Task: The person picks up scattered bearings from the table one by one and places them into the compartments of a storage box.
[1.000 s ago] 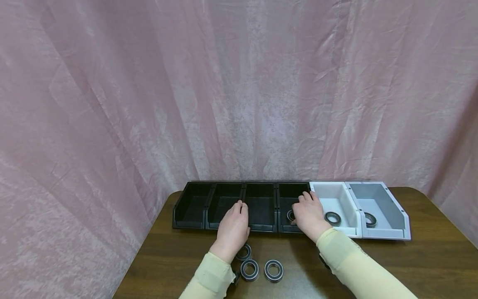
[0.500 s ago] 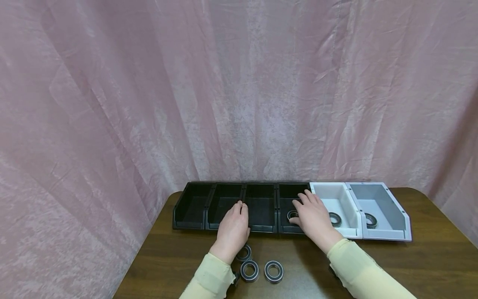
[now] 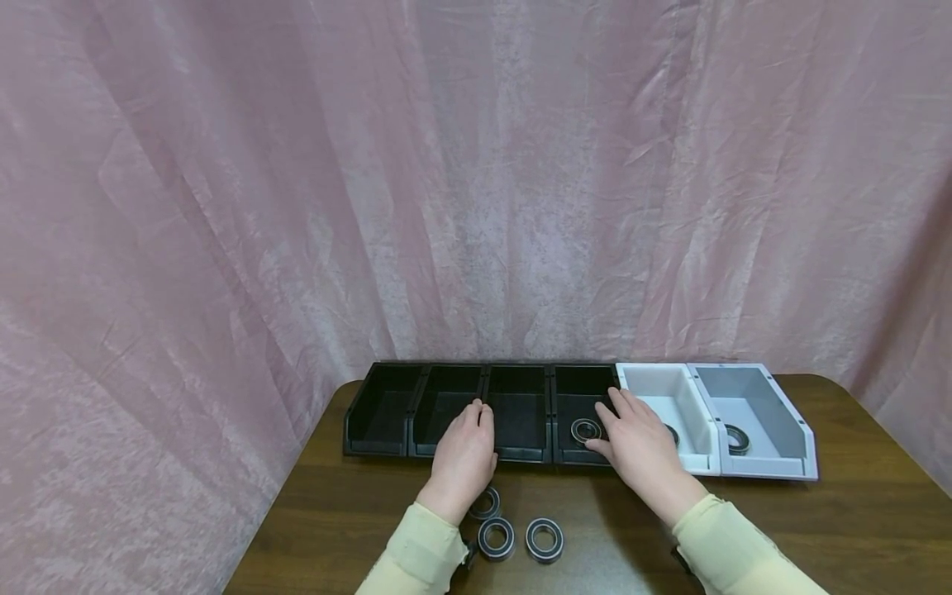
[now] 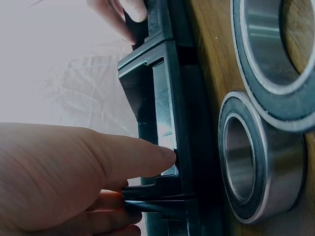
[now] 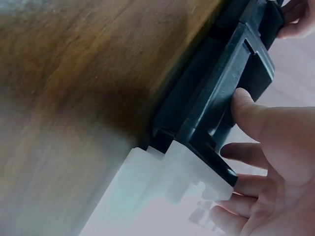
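Note:
My right hand (image 3: pixel 638 442) is spread above the edge between the rightmost black bin and the white bin (image 3: pixel 702 438). Nothing is in its fingers. Just left of its thumb, a ball bearing (image 3: pixel 585 430) lies flat in the black bin (image 3: pixel 576 395). My left hand (image 3: pixel 463 450) rests with extended fingers on the wall between two middle black bins; in the left wrist view its thumb (image 4: pixel 160 156) lies by the front lip of one bin (image 4: pixel 174 108). Close to that wrist are two ball bearings, one nearer (image 3: pixel 496 539) and one partly hidden (image 3: pixel 486 502).
A third bearing (image 3: pixel 545 540) lies on the wooden table (image 3: pixel 335 529). At the row's right end stands a grey bin (image 3: pixel 773 430) with a bearing (image 3: pixel 737 440) inside. The white bin's bearing is mostly hidden by my right hand. A pink curtain (image 3: pixel 476 182) hangs behind.
My right hand has spread its fingers, let go of the bearing in the black bin, and drawn back to the right. The left hand has stayed in place.

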`<state>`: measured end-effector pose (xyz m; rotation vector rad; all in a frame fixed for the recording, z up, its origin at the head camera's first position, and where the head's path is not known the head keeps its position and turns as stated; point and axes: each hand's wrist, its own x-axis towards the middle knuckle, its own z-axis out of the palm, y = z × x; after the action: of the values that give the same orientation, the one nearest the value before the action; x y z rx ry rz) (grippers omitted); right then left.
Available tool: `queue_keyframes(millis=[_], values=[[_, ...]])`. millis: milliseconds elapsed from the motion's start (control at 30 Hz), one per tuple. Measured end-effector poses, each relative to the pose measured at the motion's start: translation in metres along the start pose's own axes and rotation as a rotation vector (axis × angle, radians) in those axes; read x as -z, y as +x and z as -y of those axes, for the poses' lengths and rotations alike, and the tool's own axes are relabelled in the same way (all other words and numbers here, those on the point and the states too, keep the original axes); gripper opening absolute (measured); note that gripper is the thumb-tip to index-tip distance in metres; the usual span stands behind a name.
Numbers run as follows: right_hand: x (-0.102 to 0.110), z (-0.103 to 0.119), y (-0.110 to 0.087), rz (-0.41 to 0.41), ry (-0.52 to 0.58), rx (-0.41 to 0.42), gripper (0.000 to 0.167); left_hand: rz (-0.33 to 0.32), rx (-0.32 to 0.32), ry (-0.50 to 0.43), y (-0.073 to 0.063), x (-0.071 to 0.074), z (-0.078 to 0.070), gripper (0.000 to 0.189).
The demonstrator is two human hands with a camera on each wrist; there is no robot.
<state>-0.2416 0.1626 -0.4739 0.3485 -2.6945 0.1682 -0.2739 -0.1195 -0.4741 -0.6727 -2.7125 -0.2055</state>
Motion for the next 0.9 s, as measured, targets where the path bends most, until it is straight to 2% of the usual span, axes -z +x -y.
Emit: queue_keyframes(millis=[500, 700, 900], values=[[0.008, -0.007, -0.020, -0.087, 0.024, 0.046, 0.065, 0.005, 0.005, 0.015, 0.001, -0.004, 0.001, 0.072], [0.011, -0.006, -0.027, -0.082, 0.009, 0.045, 0.065, -0.002, 0.003, 0.009, 0.000, -0.005, 0.001, 0.071], [0.015, -0.004, -0.032, -0.088, 0.015, 0.058, 0.064, 0.021, 0.012, 0.013, 0.001, -0.003, 0.000, 0.072]])
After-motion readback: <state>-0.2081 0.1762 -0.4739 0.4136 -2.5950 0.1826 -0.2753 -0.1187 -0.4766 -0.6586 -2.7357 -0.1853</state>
